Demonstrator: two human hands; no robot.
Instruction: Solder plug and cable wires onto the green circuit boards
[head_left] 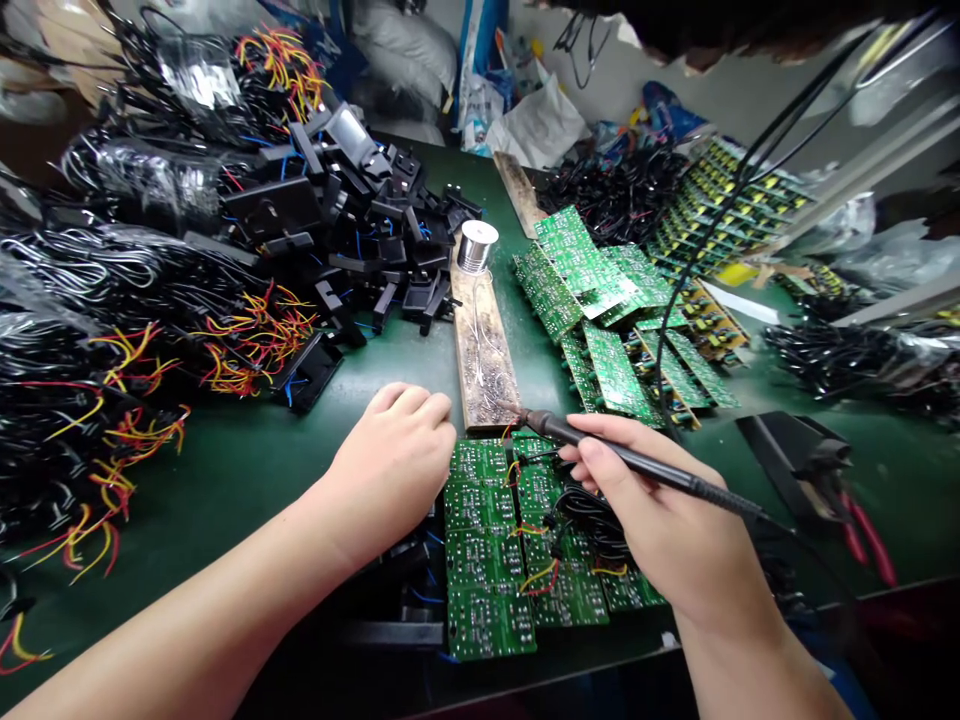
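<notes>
My right hand (664, 520) grips a soldering iron (637, 460) like a pen, its tip pointing left at the near end of a scorched wooden strip (471, 390). Curled into a fist, my left hand (401, 450) is at the upper left edge of the green circuit boards (491, 560); whatever its fingers hold is hidden. Several boards lie side by side below both hands, with red and yellow wire ends on them. A coiled black cable (596, 525) rests over the boards, partly behind my right hand. On the strip's far end stands a spool of solder wire (476, 250), its loose strand trailing toward me.
Black adapter housings (382, 235) and bundled black cables (112, 260) are heaped on the left. Stacked circuit boards (615, 365) stand at right, near a hanging black cord (664, 340). Red-handled pliers (866, 540) lie by the table's right front edge.
</notes>
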